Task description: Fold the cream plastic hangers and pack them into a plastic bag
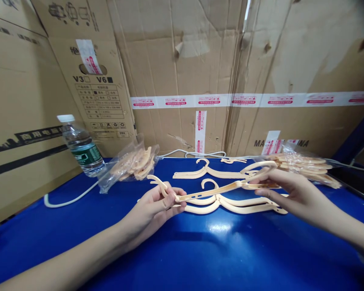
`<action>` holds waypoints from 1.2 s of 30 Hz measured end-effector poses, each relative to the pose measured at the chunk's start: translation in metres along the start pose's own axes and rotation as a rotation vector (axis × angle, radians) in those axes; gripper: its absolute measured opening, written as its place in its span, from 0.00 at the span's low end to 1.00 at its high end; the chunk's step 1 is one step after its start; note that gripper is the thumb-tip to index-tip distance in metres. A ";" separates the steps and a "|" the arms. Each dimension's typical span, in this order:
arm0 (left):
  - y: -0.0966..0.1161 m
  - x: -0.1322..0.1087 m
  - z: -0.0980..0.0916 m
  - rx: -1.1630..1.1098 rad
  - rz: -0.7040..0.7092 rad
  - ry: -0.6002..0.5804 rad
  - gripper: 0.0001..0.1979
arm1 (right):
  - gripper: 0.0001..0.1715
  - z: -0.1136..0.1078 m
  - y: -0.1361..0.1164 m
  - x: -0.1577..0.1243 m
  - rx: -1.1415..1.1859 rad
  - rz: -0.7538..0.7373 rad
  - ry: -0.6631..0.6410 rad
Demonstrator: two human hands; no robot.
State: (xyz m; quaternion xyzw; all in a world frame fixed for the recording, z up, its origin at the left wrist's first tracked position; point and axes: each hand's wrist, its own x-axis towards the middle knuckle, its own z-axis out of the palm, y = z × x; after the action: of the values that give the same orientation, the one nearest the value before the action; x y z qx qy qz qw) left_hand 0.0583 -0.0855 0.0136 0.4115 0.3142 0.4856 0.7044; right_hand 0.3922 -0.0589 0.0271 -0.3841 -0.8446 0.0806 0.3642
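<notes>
My left hand (pixel 157 206) pinches a cream plastic hook piece (pixel 157 182) against the left end of a long cream hanger arm (pixel 212 190). My right hand (pixel 279 186) grips the arm's right end, where a looped part (pixel 261 165) curves up. The arm hangs a little above the blue table (pixel 200 254). Right below it lies a small stack of assembled cream hangers (pixel 230 204). Another assembled hanger (pixel 212 173) lies farther back.
A water bottle (pixel 80 145) stands at the back left, beside a clear bag of hook parts (pixel 133 163). Another bag of hanger arms (pixel 303 163) lies at the back right. A white cable (pixel 66 200) trails over the table. Cardboard boxes (pixel 182 72) wall the back and left.
</notes>
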 end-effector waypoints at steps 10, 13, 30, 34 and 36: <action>-0.001 -0.002 -0.002 0.043 0.008 0.021 0.12 | 0.03 0.003 -0.009 -0.002 -0.005 -0.136 0.036; -0.003 -0.003 -0.004 0.075 0.044 0.048 0.12 | 0.03 0.006 -0.012 -0.002 0.014 -0.151 0.048; -0.008 -0.003 -0.005 0.100 0.093 0.209 0.19 | 0.04 0.011 -0.016 -0.008 0.025 -0.096 -0.116; -0.007 -0.002 -0.004 0.098 0.105 0.267 0.19 | 0.05 0.012 -0.022 -0.010 0.062 -0.048 -0.138; -0.007 -0.001 -0.004 0.093 0.111 0.290 0.19 | 0.06 0.012 -0.025 -0.011 0.078 -0.018 -0.139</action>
State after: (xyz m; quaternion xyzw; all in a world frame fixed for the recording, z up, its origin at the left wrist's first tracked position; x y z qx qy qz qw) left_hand 0.0573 -0.0861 0.0053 0.3860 0.4114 0.5630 0.6040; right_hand 0.3739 -0.0819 0.0226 -0.3554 -0.8675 0.1366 0.3202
